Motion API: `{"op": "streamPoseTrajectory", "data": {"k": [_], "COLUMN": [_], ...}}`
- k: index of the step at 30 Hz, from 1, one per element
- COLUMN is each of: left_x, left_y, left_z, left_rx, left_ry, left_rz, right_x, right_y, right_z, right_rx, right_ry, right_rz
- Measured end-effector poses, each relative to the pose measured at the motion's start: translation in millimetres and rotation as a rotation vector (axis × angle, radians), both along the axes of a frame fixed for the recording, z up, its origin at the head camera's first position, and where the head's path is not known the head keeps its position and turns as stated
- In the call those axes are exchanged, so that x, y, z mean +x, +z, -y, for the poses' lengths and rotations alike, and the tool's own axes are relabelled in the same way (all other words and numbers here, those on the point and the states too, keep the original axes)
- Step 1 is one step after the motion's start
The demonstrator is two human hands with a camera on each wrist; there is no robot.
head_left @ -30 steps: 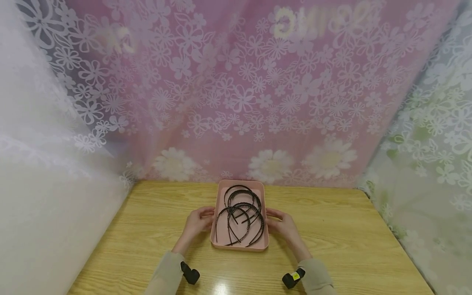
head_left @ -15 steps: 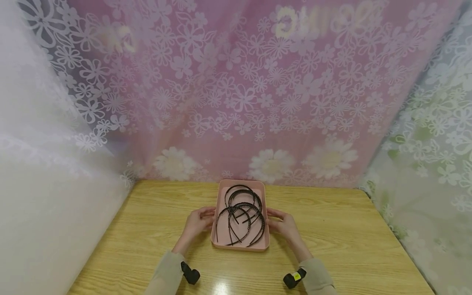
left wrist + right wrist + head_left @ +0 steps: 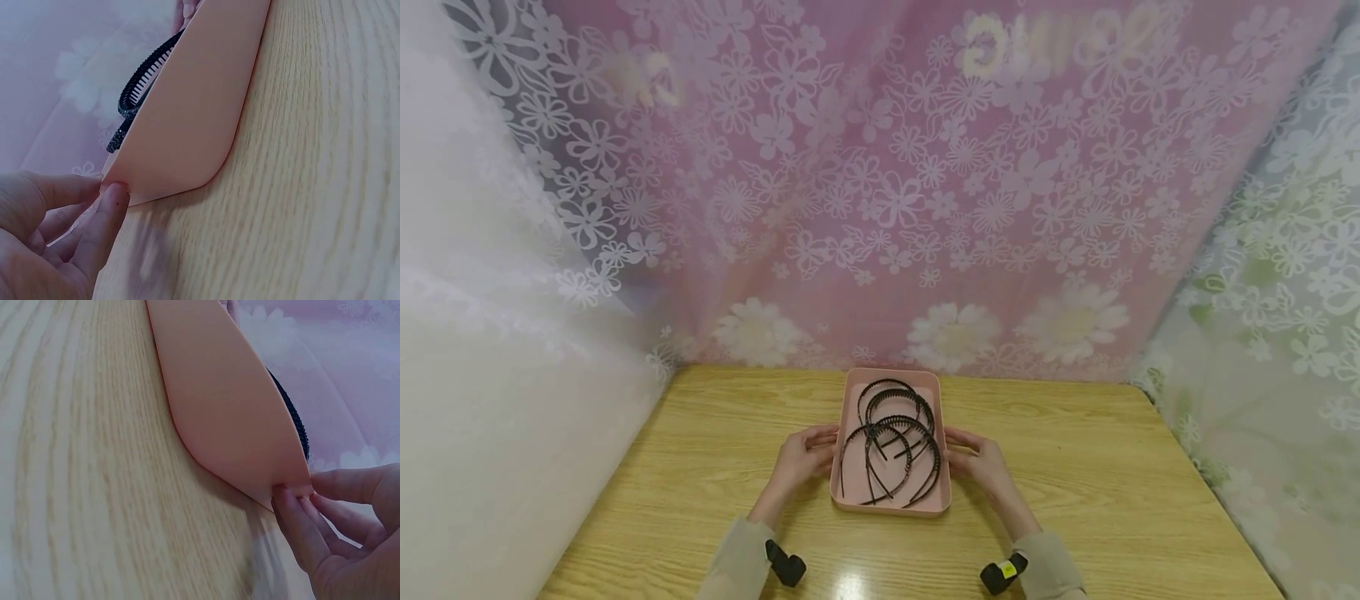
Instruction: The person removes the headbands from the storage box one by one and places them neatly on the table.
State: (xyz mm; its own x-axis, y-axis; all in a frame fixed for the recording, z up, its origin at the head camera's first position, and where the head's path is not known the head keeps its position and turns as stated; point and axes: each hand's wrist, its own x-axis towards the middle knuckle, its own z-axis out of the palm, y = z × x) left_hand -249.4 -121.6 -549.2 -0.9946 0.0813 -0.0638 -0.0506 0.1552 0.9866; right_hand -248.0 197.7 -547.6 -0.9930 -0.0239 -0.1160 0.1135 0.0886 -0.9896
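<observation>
A shallow pink rectangular tray (image 3: 891,511) rests on the table with its long sides pointing away from me. Several black toothed headbands (image 3: 891,393) lie overlapping inside it. My left hand (image 3: 797,458) holds the tray's left side, and my right hand (image 3: 985,463) holds the right side. In the left wrist view, thumb and fingers of the left hand (image 3: 69,231) pinch the wall at a corner. The right wrist view has the right hand (image 3: 350,534) pinching the opposite wall likewise. A headband (image 3: 139,67) with a glittery band rises above the rim.
The wooden table (image 3: 1075,467) extends to both sides of the tray. A pink floral curtain (image 3: 895,200) hangs right behind its back edge, close to the tray's far end. Pale sheets (image 3: 505,358) flank the table. Black wrist cameras (image 3: 786,564) sit at both cuffs.
The tray and both hands have shifted very slightly toward me in the head view. The grip on both sides and the layout of the headbands look the same.
</observation>
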Motion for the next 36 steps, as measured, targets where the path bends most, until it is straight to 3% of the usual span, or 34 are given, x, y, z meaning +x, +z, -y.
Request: {"op": "streamPoseTrajectory", "data": {"k": [10,23,25,28,30,33,36], "left_x": [7.4,14.7,20.3,23.8,25.5,22.5,24.6], "left_y": [-0.9,0.0,7.9,8.8,7.9,-3.8,-4.8], "left_z": [-0.8,-3.3,-5.1,-5.9,-5.2,-2.1,-1.2], "left_rx": [0.014,-0.006,-0.002,0.001,0.006,0.007,0.009], "left_ry": [-0.019,0.007,0.010,0.013,0.006,-0.004,-0.011], "left_rz": [0.010,0.001,-0.001,0.000,-0.002,-0.010,-0.010], "right_x": [6.5,16.0,17.0,18.9,20.7,23.5,26.4], "right_y": [-1.2,1.0,0.6,-0.1,0.0,0.1,0.4], "right_z": [-2.6,-3.2,-3.4,-4.0,-3.6,-3.5,-3.9], "right_rx": [0.022,0.040,0.041,0.041,0.038,0.038,0.041], "right_ry": [0.013,0.032,0.032,0.032,0.029,0.031,0.044], "right_rz": [-0.009,-0.018,-0.015,-0.019,-0.016,-0.017,-0.022]}}
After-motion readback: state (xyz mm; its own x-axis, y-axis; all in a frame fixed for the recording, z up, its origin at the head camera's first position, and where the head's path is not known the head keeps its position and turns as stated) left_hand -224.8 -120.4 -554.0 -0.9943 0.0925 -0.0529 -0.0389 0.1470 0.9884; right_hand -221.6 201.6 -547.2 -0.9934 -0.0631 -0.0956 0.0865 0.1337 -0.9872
